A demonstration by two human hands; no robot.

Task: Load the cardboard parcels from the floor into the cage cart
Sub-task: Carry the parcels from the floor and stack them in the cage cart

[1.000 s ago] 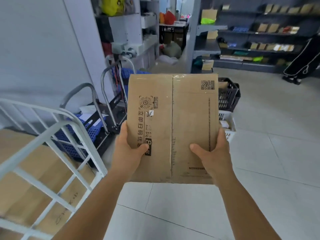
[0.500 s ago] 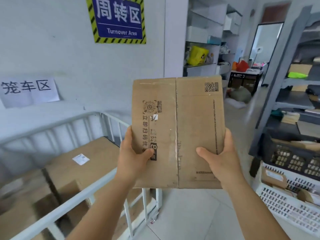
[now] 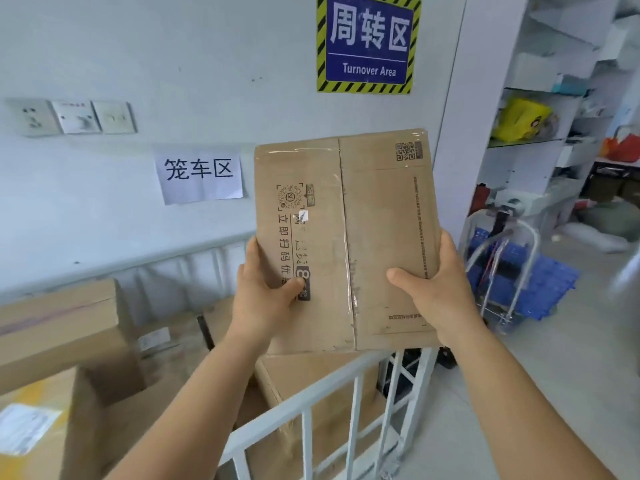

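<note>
Cage cart and floor, seen below and beside the hands

A white-railed cage cart (image 3: 349, 386) is seen beneath the left hand (image 3: 266, 299) and right hand (image 3: 440, 299); brown cardboard boxes are stacked in it: a large box (image 3: 59, 327) is placed well to the left of the left hand, a labelled box (image 3: 38, 427) lies lower left, and another box (image 3: 311, 379) sits directly below the hands against the near rail. To the right of the right hand, pale floor (image 3: 554, 393) is seen, on which a folding hand trolley (image 3: 502, 271) with a blue deck is parked.
</note>
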